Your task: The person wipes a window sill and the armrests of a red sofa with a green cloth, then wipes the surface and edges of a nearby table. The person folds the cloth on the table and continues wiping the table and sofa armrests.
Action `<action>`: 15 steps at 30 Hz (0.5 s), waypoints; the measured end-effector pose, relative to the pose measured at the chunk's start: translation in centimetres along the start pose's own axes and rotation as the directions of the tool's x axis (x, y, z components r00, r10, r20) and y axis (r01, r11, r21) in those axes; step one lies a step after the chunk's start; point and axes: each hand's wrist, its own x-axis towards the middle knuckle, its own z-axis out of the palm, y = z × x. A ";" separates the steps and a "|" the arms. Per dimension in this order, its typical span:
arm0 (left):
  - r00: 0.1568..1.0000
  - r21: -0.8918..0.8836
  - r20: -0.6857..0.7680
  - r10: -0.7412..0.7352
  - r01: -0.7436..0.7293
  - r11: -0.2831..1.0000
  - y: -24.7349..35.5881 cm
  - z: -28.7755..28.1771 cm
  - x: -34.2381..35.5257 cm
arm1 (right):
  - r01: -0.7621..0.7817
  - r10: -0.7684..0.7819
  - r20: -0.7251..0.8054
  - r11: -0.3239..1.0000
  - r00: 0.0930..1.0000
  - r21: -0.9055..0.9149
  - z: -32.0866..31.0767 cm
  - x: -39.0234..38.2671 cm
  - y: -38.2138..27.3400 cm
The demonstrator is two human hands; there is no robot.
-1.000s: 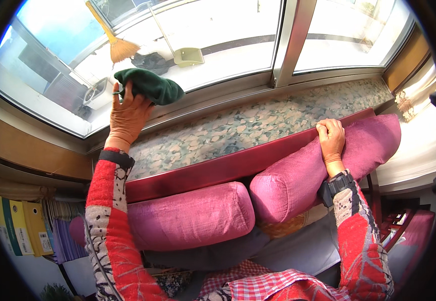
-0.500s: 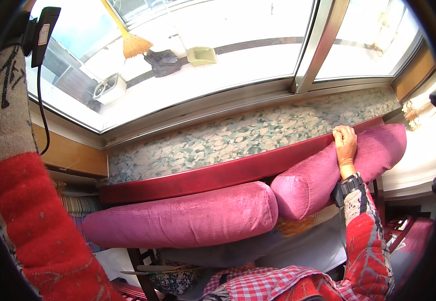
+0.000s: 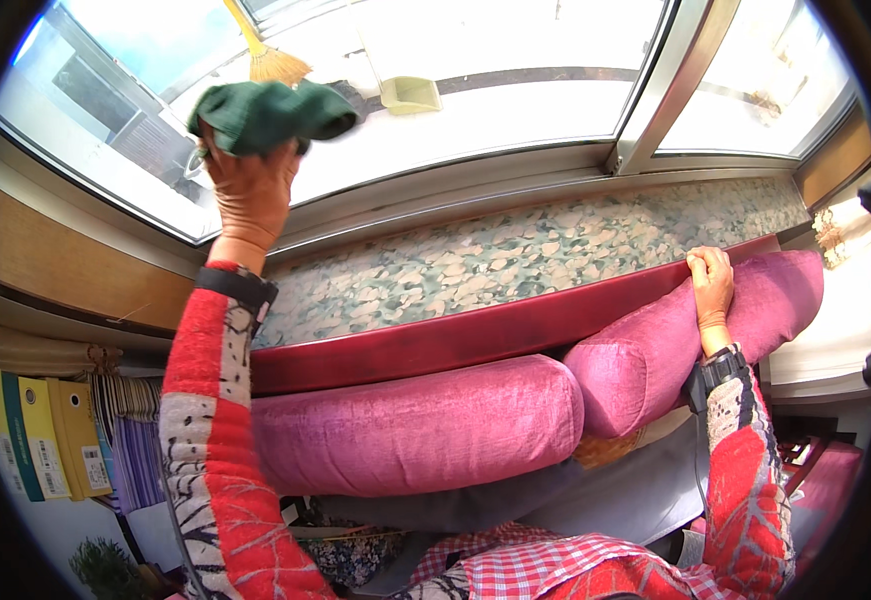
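My left hand [image 3: 253, 185] is raised in front of the window glass [image 3: 455, 50], its fingers closed around a bunched dark green cloth [image 3: 275, 115]. Whether the cloth touches the pane I cannot tell. Off to the right, my right hand [image 3: 712, 285] is curled over the top edge of a dark red rail [image 3: 435, 338], beside a pink bolster cushion [image 3: 635, 365]. A second pink bolster [image 3: 425, 425] lies along the rail to the left, partly behind my left forearm.
A stone-patterned sill [image 3: 515, 245] runs between rail and metal window frame [image 3: 655, 90]. Yellow binders [image 3: 45, 430] stand at the left near a small plant [image 3: 105, 565]. Beyond the glass are a broom [image 3: 277, 65] and a dustpan [image 3: 410, 95]. A white curtain [image 3: 825, 320] hangs right.
My left arm has swung in from the left edge, bringing the green cloth into view in front of the window. The view has shifted slightly left; my right hand keeps its place on the rail.
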 end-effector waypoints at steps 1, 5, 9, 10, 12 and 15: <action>0.987 0.046 0.152 0.047 -0.054 0.997 1.7 0.4 -2.3 | 0.003 -0.003 -0.005 1.000 1.000 0.002 0.0 0.0 0.1; 0.892 0.057 0.372 0.256 -0.297 0.953 2.0 -0.5 -7.3 | -0.005 0.005 -0.001 1.000 1.000 0.027 0.1 0.0 0.5; 0.954 0.229 0.281 0.103 -0.171 0.958 -1.5 -2.3 -5.5 | -0.009 0.009 0.005 0.999 1.000 0.031 0.3 -0.1 0.9; 0.972 0.269 0.229 0.052 -0.114 0.956 -3.2 -3.1 -4.0 | -0.011 0.011 0.004 1.000 1.000 0.027 0.3 -0.2 0.9; 0.999 0.193 0.036 0.029 -0.036 0.981 -7.3 -4.5 0.0 | 0.006 -0.006 0.011 1.000 1.000 0.027 0.3 -0.1 1.1; 0.973 0.313 -0.221 0.063 0.010 0.950 -14.1 -7.2 8.4 | 0.020 -0.020 0.017 0.999 1.000 0.029 0.3 0.0 1.2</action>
